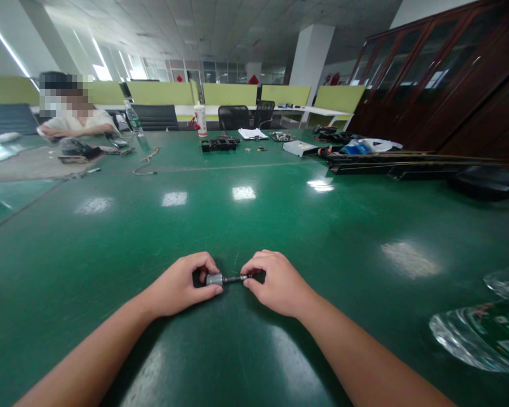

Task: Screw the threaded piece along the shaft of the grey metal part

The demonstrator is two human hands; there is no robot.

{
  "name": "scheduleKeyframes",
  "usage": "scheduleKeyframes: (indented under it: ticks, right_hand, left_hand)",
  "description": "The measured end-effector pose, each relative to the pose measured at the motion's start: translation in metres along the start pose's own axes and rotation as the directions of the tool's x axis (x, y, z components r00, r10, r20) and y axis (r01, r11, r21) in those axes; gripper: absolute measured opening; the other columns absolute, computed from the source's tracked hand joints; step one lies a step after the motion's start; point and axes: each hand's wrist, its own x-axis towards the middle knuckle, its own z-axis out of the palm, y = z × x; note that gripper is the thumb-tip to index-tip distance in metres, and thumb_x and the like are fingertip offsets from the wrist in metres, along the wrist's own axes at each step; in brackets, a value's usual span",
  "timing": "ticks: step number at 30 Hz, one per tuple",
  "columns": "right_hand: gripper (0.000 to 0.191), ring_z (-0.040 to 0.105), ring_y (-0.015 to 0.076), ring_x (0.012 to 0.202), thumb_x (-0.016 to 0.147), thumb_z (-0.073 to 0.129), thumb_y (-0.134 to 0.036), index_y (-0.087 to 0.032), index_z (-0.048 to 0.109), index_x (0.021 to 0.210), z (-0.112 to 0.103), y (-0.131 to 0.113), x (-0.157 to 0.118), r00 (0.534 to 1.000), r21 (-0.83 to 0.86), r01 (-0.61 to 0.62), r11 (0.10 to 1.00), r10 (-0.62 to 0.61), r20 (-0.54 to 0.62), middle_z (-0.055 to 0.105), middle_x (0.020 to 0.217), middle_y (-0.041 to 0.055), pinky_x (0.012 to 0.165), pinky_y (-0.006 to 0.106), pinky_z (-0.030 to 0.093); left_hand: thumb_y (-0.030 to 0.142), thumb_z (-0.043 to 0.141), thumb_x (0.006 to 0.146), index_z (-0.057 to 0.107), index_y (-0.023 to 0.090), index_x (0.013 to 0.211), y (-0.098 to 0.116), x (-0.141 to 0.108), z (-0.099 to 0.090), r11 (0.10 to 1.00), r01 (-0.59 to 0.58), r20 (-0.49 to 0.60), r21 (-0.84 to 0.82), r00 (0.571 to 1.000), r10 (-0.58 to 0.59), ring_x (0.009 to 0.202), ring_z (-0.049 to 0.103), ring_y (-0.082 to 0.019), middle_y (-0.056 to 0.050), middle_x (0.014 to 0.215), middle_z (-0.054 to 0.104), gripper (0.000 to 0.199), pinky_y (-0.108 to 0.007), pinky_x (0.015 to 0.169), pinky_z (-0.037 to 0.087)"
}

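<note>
Just above the green tabletop (241, 232), or resting on it, lies a small silver cylinder with a thin dark shaft (233, 279), pointing sideways between my hands. My left hand (182, 285) curls round the cylinder end, thumb at its near side and index finger at its far side. At the other end, my right hand (275, 280) pinches the shaft's tip between thumb and fingertips. The shaft's middle shows bare between the two grips. What kind of part this is, I cannot make out.
Clear plastic bottles (483, 333) lie at the right edge. Along the far side sit a black device (219, 144), a white tumbler (200, 120), a silver box (300, 148) and long dark rails (365, 164). A person (78, 121) sits at the far left.
</note>
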Motion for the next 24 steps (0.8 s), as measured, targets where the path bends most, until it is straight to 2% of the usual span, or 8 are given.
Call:
scheduleKeyframes:
  ticks: [2, 7, 9, 14, 20, 24]
  right_hand:
    - [0.013, 0.06, 0.0162, 0.081, 0.076, 0.07, -0.013, -0.022, 0.075, 0.084, -0.001, 0.002, 0.0, 1.0, 0.011, -0.01, 1.0, 0.01, -0.001, 0.071, 0.082, 0.0007, 0.077, 0.031, 0.044]
    - [0.015, 0.059, 0.016, 0.074, 0.076, 0.066, -0.011, -0.021, 0.076, 0.083, -0.005, 0.007, 0.001, 0.984, -0.03, -0.164, 0.986, 0.161, -0.073, 0.068, 0.079, 0.0024, 0.071, 0.03, 0.045]
    - [0.016, 0.059, 0.0158, 0.073, 0.075, 0.066, -0.011, -0.021, 0.076, 0.083, -0.006, 0.007, 0.001, 0.98, -0.034, -0.184, 0.982, 0.181, -0.08, 0.068, 0.079, 0.0023, 0.07, 0.03, 0.045]
    - [0.016, 0.059, 0.015, 0.071, 0.075, 0.068, -0.012, -0.023, 0.076, 0.082, -0.008, 0.005, -0.001, 0.987, 0.012, -0.159, 0.987, 0.159, -0.032, 0.068, 0.079, 0.001, 0.068, 0.029, 0.045]
    - [0.016, 0.061, 0.0176, 0.083, 0.075, 0.073, -0.014, -0.027, 0.077, 0.085, -0.006, 0.004, -0.001, 0.993, 0.016, -0.115, 0.993, 0.115, -0.007, 0.074, 0.085, 0.0, 0.077, 0.033, 0.044]
    - [0.022, 0.062, 0.0165, 0.085, 0.075, 0.075, -0.011, -0.026, 0.077, 0.091, 0.002, -0.004, 0.002, 0.997, 0.12, -0.082, 0.989, 0.081, 0.016, 0.074, 0.088, 0.0001, 0.081, 0.032, 0.044]
  left_hand:
    - [0.037, 0.068, 0.083, 0.062, 0.017, 0.091, 0.0, 0.0, 0.0, 1.0, -0.005, -0.003, -0.001, 1.0, 0.005, 0.072, 0.056, -0.015, -0.001, 0.082, 0.062, 0.022, -0.027, 0.069, 0.044]
    - [0.035, 0.068, 0.083, 0.061, 0.017, 0.09, 0.001, 0.0, 0.0, 1.0, -0.002, -0.008, -0.01, 1.0, 0.002, 0.072, 0.057, -0.015, -0.001, 0.081, 0.061, 0.02, -0.026, 0.069, 0.045]
    - [0.035, 0.068, 0.083, 0.061, 0.017, 0.089, 0.001, 0.0, 0.0, 1.0, -0.002, -0.01, -0.013, 1.0, 0.001, 0.072, 0.057, -0.015, -0.001, 0.081, 0.061, 0.02, -0.026, 0.068, 0.045]
    - [0.036, 0.067, 0.083, 0.061, 0.018, 0.089, 0.001, 0.0, 0.0, 1.0, -0.015, -0.023, -0.013, 1.0, 0.015, 0.071, 0.057, -0.015, 0.0, 0.08, 0.062, 0.02, -0.026, 0.069, 0.045]
    - [0.035, 0.068, 0.083, 0.061, 0.018, 0.089, 0.001, 0.001, 0.0, 1.0, -0.017, -0.017, -0.023, 1.0, 0.017, 0.071, 0.057, -0.014, 0.0, 0.081, 0.062, 0.02, -0.026, 0.068, 0.045]
    - [0.033, 0.071, 0.082, 0.062, 0.017, 0.092, 0.0, 0.0, 0.0, 0.998, -0.048, -0.028, -0.036, 0.998, 0.047, 0.074, 0.057, -0.015, -0.002, 0.086, 0.062, 0.02, -0.027, 0.07, 0.046]
